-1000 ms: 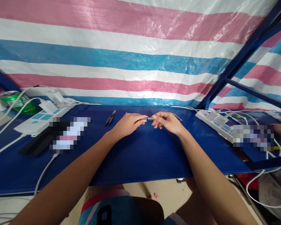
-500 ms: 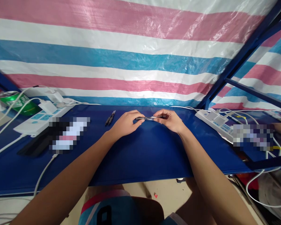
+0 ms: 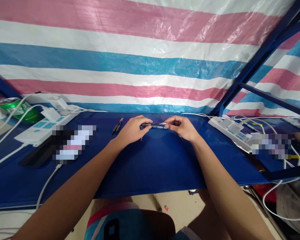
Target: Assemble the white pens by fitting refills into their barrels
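Left hand [image 3: 132, 130] and right hand [image 3: 186, 128] pinch slim pen-like pieces [image 3: 158, 127] at center frame above a blue table [image 3: 152, 166], each grip nearly closed, the pieces apparently separate.

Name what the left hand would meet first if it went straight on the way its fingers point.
Past the slim pen parts held between the two, the left hand would probably meet the right hand first, near its fingertips; depth is unclear, so it might slip just by.
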Motion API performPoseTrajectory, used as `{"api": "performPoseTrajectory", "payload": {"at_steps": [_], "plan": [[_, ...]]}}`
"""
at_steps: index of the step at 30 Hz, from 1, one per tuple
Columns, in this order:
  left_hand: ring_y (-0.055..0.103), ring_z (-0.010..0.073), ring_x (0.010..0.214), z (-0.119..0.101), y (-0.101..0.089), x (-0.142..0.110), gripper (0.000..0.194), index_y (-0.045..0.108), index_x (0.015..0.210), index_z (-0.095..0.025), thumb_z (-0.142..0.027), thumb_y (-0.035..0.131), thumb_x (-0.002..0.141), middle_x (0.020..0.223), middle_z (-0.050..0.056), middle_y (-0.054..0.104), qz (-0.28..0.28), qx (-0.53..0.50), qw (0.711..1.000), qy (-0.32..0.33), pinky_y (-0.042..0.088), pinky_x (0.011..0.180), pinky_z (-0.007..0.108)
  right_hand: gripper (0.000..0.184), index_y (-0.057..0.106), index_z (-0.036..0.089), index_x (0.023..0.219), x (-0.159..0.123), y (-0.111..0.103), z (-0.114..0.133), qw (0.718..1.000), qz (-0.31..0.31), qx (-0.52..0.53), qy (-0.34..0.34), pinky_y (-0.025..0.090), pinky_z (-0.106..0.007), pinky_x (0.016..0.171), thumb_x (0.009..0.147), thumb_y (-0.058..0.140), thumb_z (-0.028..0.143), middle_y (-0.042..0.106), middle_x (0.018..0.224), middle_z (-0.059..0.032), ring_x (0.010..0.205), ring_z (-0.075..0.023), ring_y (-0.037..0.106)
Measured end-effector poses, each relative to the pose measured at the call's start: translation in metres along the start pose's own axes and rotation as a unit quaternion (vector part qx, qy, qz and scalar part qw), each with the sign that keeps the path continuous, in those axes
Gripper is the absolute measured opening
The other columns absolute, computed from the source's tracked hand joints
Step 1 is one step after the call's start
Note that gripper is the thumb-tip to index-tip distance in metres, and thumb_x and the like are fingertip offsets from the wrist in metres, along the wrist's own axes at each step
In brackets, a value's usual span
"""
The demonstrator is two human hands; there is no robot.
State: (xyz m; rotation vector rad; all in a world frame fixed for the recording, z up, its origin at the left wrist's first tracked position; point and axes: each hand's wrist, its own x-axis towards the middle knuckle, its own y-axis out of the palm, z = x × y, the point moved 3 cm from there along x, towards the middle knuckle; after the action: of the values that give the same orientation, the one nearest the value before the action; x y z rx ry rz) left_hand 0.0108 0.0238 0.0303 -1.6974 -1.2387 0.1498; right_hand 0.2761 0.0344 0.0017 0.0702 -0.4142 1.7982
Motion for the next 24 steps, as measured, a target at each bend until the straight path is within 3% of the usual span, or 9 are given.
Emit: {"api": "performPoseTrajectory", "payload": {"at_steps": [4,11,15,19,24], "plan": [[0.068,0.0158,0.074,-0.002,0.005,-0.002,0.036,0.076,0.134,-0.027,-0.031,0.058,0.102,0.108,0.006,0.076,0.027,-0.013,0.999,0.016,0.054,0.069,0.029,0.04,0.081,0.024,0.103,-0.001,0.003,0.003,1.0,0.009,0.003,-0.001,0.059,-0.044,0.095,0.079,0.092,0.054,0.081,0.108,-0.0077,0.099,-0.0261,0.075],[0.073,0.0235,0.103,-0.006,0.01,-0.003,0.035,0.077,0.133,-0.03,-0.034,0.055,0.106,0.117,0.006,0.078,0.051,0.014,0.998,0.041,0.056,0.089,0.035,0.043,0.082,0.023,0.105,-0.006,0.009,0.01,0.999,0.035,0.008,-0.003,0.06,-0.044,0.096,0.08,0.09,0.057,0.081,0.109,-0.0077,0.1,-0.0259,0.075],[0.074,0.0237,0.102,-0.002,0.008,-0.001,0.032,0.079,0.127,-0.027,-0.034,0.057,0.105,0.119,0.005,0.08,0.03,0.011,0.999,0.035,0.057,0.091,0.035,0.044,0.08,0.023,0.101,-0.004,0.006,0.008,1.0,0.019,0.006,-0.008,0.06,-0.042,0.091,0.078,0.091,0.058,0.081,0.105,-0.0077,0.095,-0.0246,0.074],[0.077,0.0239,0.099,0.009,-0.003,0.002,0.025,0.079,0.117,-0.026,-0.038,0.063,0.101,0.114,0.004,0.082,-0.01,-0.008,1.0,-0.026,0.058,0.091,0.034,0.046,0.077,0.023,0.097,0.001,0.0,0.005,0.998,-0.046,0.021,-0.022,0.06,-0.04,0.089,0.075,0.093,0.059,0.08,0.103,-0.0073,0.094,-0.0239,0.073],[0.078,0.026,0.103,0.034,-0.03,0.004,0.027,0.079,0.114,-0.024,-0.04,0.071,0.094,0.115,0.006,0.083,-0.04,0.003,0.99,-0.134,0.059,0.094,0.034,0.053,0.073,0.023,0.109,0.003,-0.008,0.001,0.995,-0.086,0.051,-0.004,0.057,-0.034,0.075,0.077,0.091,0.06,0.081,0.097,-0.0064,0.083,-0.0204,0.072]]}}
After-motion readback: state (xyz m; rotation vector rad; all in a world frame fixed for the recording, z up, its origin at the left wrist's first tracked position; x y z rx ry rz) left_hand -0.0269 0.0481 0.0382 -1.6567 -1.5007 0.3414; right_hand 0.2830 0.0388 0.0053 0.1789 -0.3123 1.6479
